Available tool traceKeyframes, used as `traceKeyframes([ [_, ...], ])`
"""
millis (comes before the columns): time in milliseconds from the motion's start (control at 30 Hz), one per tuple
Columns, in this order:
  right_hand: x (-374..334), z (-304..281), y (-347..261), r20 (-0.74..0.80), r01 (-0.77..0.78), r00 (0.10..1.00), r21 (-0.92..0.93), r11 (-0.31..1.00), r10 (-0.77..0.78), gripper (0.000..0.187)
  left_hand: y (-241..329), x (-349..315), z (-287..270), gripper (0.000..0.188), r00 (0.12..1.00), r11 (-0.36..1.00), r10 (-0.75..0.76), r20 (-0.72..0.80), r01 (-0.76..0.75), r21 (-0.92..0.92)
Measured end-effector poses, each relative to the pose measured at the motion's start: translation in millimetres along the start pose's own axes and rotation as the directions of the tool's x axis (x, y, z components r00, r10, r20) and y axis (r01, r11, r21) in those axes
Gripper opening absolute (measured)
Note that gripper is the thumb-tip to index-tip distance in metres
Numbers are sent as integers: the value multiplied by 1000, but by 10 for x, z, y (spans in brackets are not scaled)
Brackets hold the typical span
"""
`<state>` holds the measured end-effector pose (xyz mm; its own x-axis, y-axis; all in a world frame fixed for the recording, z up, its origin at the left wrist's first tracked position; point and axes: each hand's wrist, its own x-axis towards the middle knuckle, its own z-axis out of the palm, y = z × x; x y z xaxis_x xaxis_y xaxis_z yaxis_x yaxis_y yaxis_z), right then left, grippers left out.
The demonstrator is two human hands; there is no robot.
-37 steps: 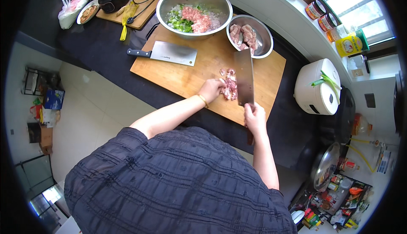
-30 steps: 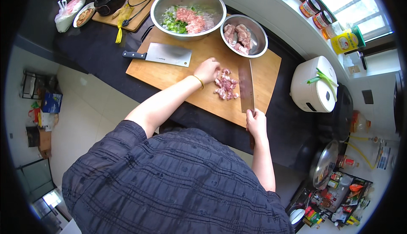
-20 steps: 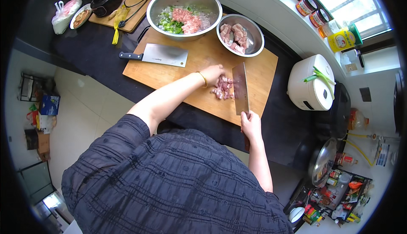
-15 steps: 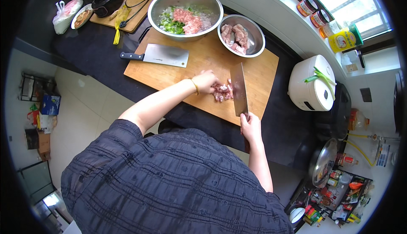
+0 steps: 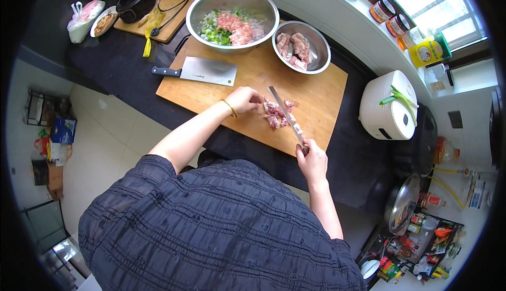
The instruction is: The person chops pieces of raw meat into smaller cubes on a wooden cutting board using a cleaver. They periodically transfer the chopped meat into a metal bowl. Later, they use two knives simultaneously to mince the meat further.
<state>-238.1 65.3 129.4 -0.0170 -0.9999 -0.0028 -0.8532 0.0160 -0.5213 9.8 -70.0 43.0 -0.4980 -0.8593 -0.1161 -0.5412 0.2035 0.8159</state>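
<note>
Ahead of the right hand (image 5: 313, 160), whose fingers close around its handle, the held cleaver (image 5: 285, 113) shows nearly edge-on, its blade pointing away and leftward among the chopped meat (image 5: 272, 119), with pieces on both sides. Left of that blade, the left hand (image 5: 243, 100) bends its fingers just beside the meat; whether they pinch a piece, I cannot tell. Under the meat lies the wooden board (image 5: 321, 104). Beyond the left hand, a second cleaver (image 5: 211, 71) rests flat. Farther beyond the right grip sits the small bowl (image 5: 319, 54) with meat chunks (image 5: 301, 46).
</note>
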Motion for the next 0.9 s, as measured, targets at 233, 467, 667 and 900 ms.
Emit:
traceKeyframes([
  [233, 45, -167, 203, -3, 250, 966, -247, 936, -259, 21, 199, 21, -308, 12, 979, 993, -98, -180, 86, -76],
  [467, 144, -51, 156, 98, 416, 908, -312, 854, -407, 25, 842, 167, 469, 18, 918, 920, 390, -78, -385, 71],
  [667, 116, 27, 87, 197, 440, 897, -318, 840, -395, 30, 535, 457, 673, 14, 974, 940, 123, 189, -176, 291],
  [900, -119, -187, 272, 129, 291, 952, -103, 951, -278, 25, 131, 58, -183, 17, 972, 853, -200, -122, 234, 467],
])
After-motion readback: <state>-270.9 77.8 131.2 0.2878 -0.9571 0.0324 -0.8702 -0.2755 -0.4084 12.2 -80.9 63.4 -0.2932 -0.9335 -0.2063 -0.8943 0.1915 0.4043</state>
